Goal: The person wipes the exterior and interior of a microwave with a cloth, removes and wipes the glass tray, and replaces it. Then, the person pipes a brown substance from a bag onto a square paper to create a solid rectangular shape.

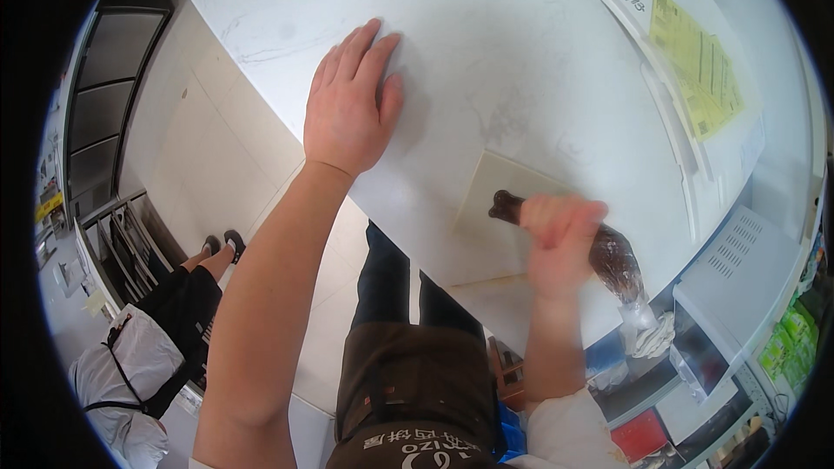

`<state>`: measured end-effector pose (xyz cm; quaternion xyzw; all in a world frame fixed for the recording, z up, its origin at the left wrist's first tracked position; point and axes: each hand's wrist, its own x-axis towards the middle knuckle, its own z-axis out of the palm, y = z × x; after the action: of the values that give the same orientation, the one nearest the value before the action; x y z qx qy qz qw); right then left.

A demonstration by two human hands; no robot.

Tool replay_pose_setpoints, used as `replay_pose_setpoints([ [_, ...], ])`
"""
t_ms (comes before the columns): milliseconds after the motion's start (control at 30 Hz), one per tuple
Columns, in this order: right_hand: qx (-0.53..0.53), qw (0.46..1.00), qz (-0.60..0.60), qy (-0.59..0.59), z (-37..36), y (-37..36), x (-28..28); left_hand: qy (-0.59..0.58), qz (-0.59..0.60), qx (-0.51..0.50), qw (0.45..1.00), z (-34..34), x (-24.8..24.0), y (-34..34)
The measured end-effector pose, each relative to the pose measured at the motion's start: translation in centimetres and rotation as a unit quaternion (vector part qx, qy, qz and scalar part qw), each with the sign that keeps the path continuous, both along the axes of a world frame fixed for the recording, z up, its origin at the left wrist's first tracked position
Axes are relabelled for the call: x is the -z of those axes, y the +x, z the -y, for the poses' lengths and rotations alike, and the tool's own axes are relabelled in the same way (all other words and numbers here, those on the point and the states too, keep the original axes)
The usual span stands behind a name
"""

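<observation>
Closest to my lens is the dark brown apron (408, 399) at the bottom edge, with both forearms rising out of it toward the white marble bench (521, 43). I see my left hand (349, 104) lying flat on the bench top near its curved front edge, palm down, fingers (360, 43) stretched out and loose, holding nothing. My right hand (563, 230) is curled shut around a clear piping bag (608, 256) full of dark brown paste; the hand looks motion-blurred. The bag's dark tip (502, 206) points left and sits over a pale square board (486, 234) that lies on the bench near its front edge, though I cannot tell whether tip and board touch. The bag's knotted tail hangs off to the lower right. At the far right of the bench rests a white tray (725, 148) with yellow printed sheets (695, 65) on it. Down on the left, another person (165, 321) in black and white crouches on the tiled floor (226, 174).
</observation>
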<state>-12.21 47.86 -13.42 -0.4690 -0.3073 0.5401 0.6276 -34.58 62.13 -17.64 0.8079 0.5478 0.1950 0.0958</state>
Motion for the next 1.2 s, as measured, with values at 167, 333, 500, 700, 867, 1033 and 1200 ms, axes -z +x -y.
replay_pose_setpoints([
  [167, -0.011, 0.999, 0.017, -0.025, 0.7, -0.6, 0.1, 0.006, 0.0, 0.002, 1.0, 0.1, 0.1, 0.0],
  [333, 0.01, 1.0, -0.012, -0.012, -0.3, -0.5, 0.2, 0.013, 0.004, 0.01, 1.0, 0.0, 0.2, -0.1],
  [500, 0.005, 1.0, 0.005, -0.016, -0.5, -0.7, 0.3, 0.032, -0.001, 0.006, 0.999, -0.2, 0.4, -0.2],
  [700, -0.034, 0.999, 0.038, 0.005, 0.0, -0.4, 0.5, 0.038, -0.001, 0.006, 0.999, 0.0, 0.4, 0.0],
  [867, -0.064, 0.997, 0.024, -0.039, 0.2, -0.3, 0.6, 0.036, -0.003, 0.006, 0.999, -0.1, 0.5, 0.0],
  [1033, -0.046, 0.998, 0.037, -0.027, -1.0, -0.9, 0.6, 0.033, -0.005, 0.004, 0.999, -0.3, 0.6, -0.1],
  [1200, -0.017, 0.998, 0.044, -0.027, -1.6, -1.7, 0.4, 0.014, -0.001, 0.003, 1.0, -0.5, 0.6, -0.9],
])
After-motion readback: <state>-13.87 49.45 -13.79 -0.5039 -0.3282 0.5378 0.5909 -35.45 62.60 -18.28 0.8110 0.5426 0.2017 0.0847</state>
